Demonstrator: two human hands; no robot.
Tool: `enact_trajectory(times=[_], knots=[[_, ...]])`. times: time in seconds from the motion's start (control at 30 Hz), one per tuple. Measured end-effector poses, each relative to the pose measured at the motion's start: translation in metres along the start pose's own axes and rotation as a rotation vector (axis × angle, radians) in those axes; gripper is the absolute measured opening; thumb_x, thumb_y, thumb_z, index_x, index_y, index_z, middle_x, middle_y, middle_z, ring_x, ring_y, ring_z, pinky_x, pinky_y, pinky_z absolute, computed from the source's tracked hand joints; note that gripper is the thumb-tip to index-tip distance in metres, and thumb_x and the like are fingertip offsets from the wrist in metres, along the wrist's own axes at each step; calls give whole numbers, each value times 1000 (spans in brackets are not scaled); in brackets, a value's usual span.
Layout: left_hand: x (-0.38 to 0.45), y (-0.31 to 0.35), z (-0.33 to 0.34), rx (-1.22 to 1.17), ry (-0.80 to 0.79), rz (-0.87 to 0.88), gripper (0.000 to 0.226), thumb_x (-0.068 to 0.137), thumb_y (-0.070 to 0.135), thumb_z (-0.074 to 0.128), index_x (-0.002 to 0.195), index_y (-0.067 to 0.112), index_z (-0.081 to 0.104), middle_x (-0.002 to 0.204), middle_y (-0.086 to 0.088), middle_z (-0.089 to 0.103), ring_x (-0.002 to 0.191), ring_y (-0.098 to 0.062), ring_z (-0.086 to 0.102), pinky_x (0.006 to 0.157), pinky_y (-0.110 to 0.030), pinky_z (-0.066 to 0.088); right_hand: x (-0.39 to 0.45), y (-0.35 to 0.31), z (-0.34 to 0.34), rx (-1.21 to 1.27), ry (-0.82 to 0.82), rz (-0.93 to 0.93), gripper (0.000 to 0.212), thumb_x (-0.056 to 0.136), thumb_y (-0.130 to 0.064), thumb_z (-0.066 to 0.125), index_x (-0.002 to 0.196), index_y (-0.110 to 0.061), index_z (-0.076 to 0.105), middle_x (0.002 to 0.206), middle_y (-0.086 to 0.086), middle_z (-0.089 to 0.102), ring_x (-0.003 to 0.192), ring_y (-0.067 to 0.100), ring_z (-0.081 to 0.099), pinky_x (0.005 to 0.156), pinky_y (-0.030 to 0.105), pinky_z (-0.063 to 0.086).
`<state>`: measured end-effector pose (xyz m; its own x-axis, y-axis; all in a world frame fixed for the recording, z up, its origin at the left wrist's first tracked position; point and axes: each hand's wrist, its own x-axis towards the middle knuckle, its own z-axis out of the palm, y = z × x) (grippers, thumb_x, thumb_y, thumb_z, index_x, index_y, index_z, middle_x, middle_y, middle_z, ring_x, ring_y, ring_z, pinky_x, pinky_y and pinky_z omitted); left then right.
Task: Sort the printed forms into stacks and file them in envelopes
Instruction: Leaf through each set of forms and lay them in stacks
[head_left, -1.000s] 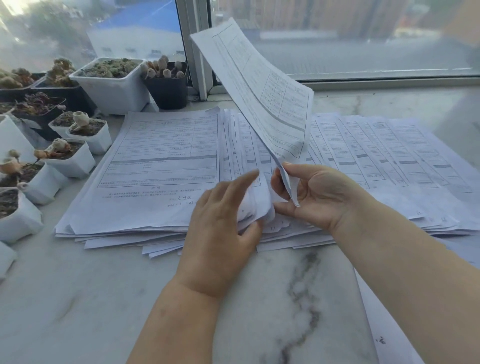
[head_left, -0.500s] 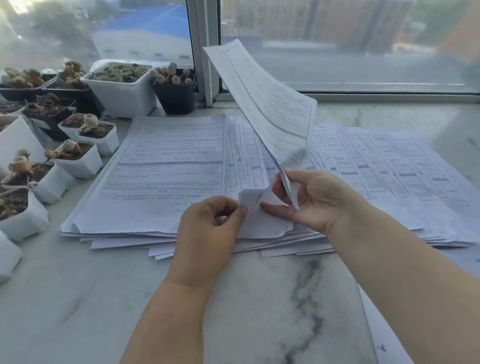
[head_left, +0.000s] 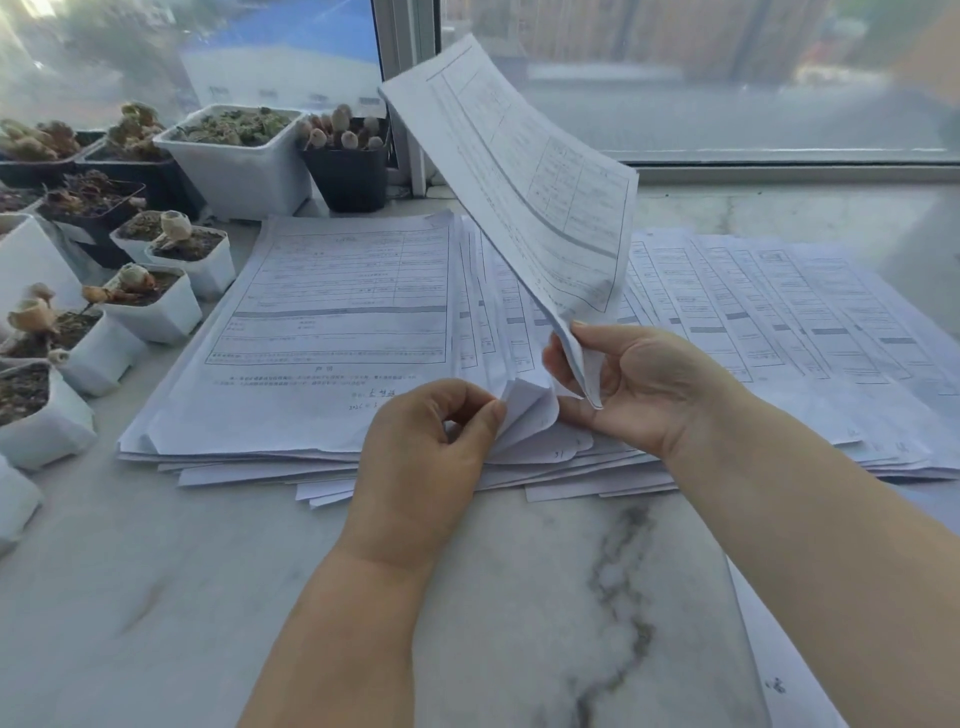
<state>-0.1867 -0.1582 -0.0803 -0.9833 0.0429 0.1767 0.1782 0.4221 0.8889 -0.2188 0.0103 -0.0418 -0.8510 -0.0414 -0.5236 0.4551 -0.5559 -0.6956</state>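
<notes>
Sorting looks under way: the right hand (head_left: 644, 384) pinches a lifted white printed form (head_left: 524, 187) upright above the fanned stack of forms (head_left: 337, 312) on the marble sill (head_left: 519, 597), while the left hand (head_left: 421, 452) pinches the next curled corner (head_left: 524, 410), which must peel free singly.

1 head-worn camera looks forward and down, close over the marble sill (head_left: 156, 597) toward the window (head_left: 727, 78).

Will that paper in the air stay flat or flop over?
Probably flop. The lifted sheet already bows, held only at its bottom corner by the right hand. It looks thin and light, so a draft could likely bend it further.
</notes>
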Motion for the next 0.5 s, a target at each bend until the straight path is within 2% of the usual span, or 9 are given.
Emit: enact_trajectory(times=[0.1,0.2,0.27,0.4,0.5], knots=[[-1,0,4,107,65,53,11,83,19,64,74,23,60,66,13,62,62,-2,53,57,-8,36,-2,-1,-2,-12,-20,-10,10,97,-5,51,98,-5,61,61,5,67,54,16,67,60,41,59],[-1,1,5,150,44,151,18,85,12,55,87,29,53,67,8,56,63,-6,49,57,-12,35,-5,-3,-4,-13,-40,-11,12,97,-6,49,99,-5,61,63,6,69,55,17,69,51,42,59],[-1,2,6,198,11,221,18,82,12,51,82,27,61,71,10,51,70,-6,49,60,-11,33,-7,-3,-4,-16,-42,-11,13,98,-6,49,100,-5,61,64,6,70,56,17,70,48,41,58],[-3,1,6,238,-46,221,3,77,29,69,79,28,70,79,11,52,80,-9,53,69,-17,39,-8,-3,-3,-15,-40,-4,14,98,-6,48,100,-5,61,63,6,70,55,17,70,46,40,56],[-2,-2,6,262,-42,221,7,79,17,72,77,24,72,78,10,55,78,-10,55,68,-22,41,-8,-2,-3,-1,-47,7,14,99,-6,47,97,-4,60,61,6,69,54,17,70,49,46,58]])
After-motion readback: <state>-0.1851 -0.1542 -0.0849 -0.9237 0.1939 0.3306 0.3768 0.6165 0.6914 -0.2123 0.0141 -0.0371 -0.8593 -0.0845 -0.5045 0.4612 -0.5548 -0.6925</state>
